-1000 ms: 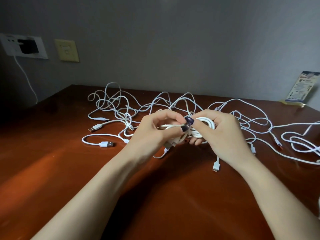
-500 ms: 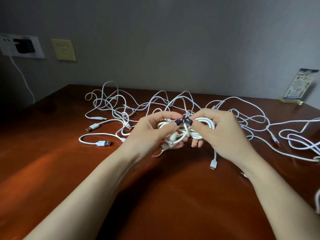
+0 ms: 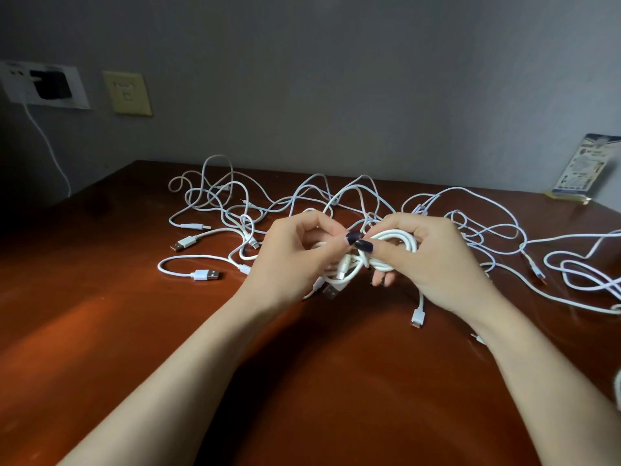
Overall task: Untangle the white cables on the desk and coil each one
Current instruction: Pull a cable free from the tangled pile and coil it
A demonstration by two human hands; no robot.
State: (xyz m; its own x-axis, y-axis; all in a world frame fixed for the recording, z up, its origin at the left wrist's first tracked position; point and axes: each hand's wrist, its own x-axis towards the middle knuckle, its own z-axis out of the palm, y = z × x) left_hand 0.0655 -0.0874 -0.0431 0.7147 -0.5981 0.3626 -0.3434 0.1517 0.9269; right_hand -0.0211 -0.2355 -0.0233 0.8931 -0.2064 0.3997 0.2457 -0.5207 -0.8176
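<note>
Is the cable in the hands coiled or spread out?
Coiled: the cable makes several round loops, gripped by the left hand and right hand.

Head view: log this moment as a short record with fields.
surface: brown wooden desk
coiled cable: white, held above the desk between both hands
left hand: pinches the coiled cable with thumb and finger
right hand: grips the coil's loops
loose cables: white tangle spread across the desk behind the hands
USB plug: lies on the desk, left of the hands
wall: black charger in an outlet, upper left
</note>
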